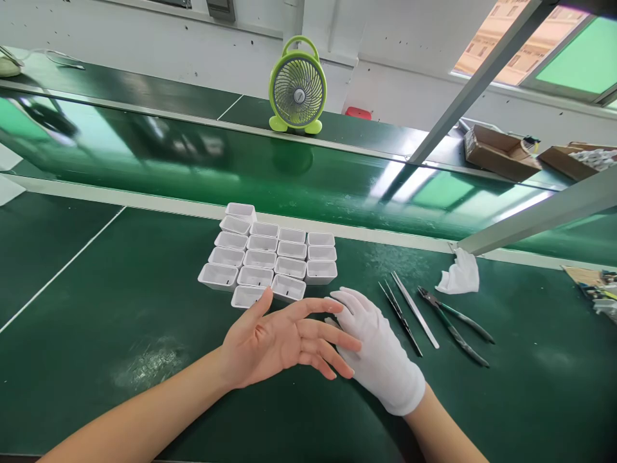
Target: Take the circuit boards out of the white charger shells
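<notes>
My bare left hand [284,337] is held over the table, palm turned partly up, fingers spread and nothing in it. Its fingertips overlap my right hand [378,350], which wears a white glove. The right fingers stretch toward the upper left, partly covered by the left fingers, and no object shows in them. Just beyond the hands, small white rectangular trays [260,258] stand in rows, several with a small dark mark inside. Right of the glove lie dark tweezers [401,318], silvery tweezers [415,310] and green-handled cutting pliers [453,323].
A crumpled white cloth item [460,273], perhaps a glove, lies near the table's back ledge. On the raised shelf stand a green fan [299,90] and an open cardboard box [501,154]. A slanted metal post [540,218] rises at the right. Mixed small items [602,289] sit at the right edge.
</notes>
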`<state>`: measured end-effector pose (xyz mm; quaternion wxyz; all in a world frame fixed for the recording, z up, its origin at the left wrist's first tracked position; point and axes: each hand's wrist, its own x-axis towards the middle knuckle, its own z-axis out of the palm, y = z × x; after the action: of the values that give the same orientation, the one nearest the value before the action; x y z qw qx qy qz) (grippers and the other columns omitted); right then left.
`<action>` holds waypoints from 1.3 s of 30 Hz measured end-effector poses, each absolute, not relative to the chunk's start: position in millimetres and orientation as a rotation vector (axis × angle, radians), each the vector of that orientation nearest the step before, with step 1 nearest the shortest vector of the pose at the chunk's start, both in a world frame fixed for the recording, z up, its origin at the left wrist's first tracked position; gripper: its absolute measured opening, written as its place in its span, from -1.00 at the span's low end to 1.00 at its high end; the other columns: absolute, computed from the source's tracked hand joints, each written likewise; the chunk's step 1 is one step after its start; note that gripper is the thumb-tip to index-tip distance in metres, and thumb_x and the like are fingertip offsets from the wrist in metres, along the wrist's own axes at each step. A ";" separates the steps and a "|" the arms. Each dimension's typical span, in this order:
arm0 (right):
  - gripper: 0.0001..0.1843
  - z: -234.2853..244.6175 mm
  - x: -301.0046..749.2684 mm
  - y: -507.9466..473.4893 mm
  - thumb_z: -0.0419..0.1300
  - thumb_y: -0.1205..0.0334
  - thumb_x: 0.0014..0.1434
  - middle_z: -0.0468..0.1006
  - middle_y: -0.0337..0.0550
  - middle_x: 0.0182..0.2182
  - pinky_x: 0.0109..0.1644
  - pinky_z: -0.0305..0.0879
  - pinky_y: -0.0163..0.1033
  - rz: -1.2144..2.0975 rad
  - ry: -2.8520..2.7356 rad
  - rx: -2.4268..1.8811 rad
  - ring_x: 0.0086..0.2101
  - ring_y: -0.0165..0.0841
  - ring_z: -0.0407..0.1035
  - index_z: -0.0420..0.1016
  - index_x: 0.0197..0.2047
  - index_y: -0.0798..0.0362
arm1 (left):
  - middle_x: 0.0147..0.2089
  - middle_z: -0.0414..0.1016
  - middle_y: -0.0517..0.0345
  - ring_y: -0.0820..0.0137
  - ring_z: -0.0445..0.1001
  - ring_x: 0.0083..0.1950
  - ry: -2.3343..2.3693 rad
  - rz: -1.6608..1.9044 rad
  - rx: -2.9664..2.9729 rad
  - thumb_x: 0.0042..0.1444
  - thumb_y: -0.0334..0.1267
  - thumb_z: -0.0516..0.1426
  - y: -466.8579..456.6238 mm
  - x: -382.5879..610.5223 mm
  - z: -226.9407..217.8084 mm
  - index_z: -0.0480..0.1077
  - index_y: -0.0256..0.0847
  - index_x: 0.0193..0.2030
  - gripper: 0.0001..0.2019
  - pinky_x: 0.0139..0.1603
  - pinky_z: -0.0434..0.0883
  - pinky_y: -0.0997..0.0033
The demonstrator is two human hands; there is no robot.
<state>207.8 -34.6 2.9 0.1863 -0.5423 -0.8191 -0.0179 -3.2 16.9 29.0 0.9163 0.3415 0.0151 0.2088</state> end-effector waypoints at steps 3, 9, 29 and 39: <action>-0.74 3.5 207.2 -34.0 0.03 0.40 0.27 0.47 0.05 -0.02 -0.08 0.49 -0.05 -0.032 -2.315 -1.539 -0.01 -0.12 0.41 0.33 0.02 0.05 | 0.29 0.38 -0.39 -0.09 0.49 0.18 0.028 0.426 0.697 0.31 0.32 -0.28 16.9 -3.1 29.2 0.20 -0.25 0.38 -0.21 0.15 0.30 -0.03; -0.67 -3.6 208.9 -35.6 0.05 0.38 0.28 0.46 0.07 0.02 0.01 0.47 -0.01 -0.033 -2.324 -1.526 0.04 -0.10 0.37 0.29 0.11 0.07 | 0.28 0.38 -0.40 -0.11 0.51 0.16 0.050 0.430 0.689 0.31 0.32 -0.26 16.8 -2.5 29.2 0.20 -0.27 0.38 -0.21 0.14 0.31 -0.03; -0.72 8.2 203.9 -41.4 0.03 0.35 0.37 0.49 -0.01 0.03 0.14 0.40 0.07 0.046 -2.309 -1.569 0.09 -0.10 0.37 0.36 0.12 0.05 | -0.35 0.49 0.13 0.29 0.43 -0.38 0.642 0.236 2.482 0.33 -0.26 -0.01 -26.7 0.2 35.9 0.43 -0.19 -0.12 -0.81 -0.36 0.30 0.28; -0.74 10.4 203.0 -38.6 0.00 0.36 0.38 0.52 -0.05 -0.03 0.12 0.39 0.07 0.081 -2.306 -1.617 0.06 -0.10 0.39 0.34 0.09 0.03 | 0.22 0.46 -0.11 0.17 0.59 0.03 1.087 0.435 2.583 0.37 -0.25 -0.03 -6.2 -7.6 14.0 0.35 -0.23 0.09 -0.75 -0.11 0.57 0.22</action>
<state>203.0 -38.6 10.4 0.1613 -0.5663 -0.8078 0.0283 -7.6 -6.2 14.0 0.1521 0.9003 0.3786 0.1516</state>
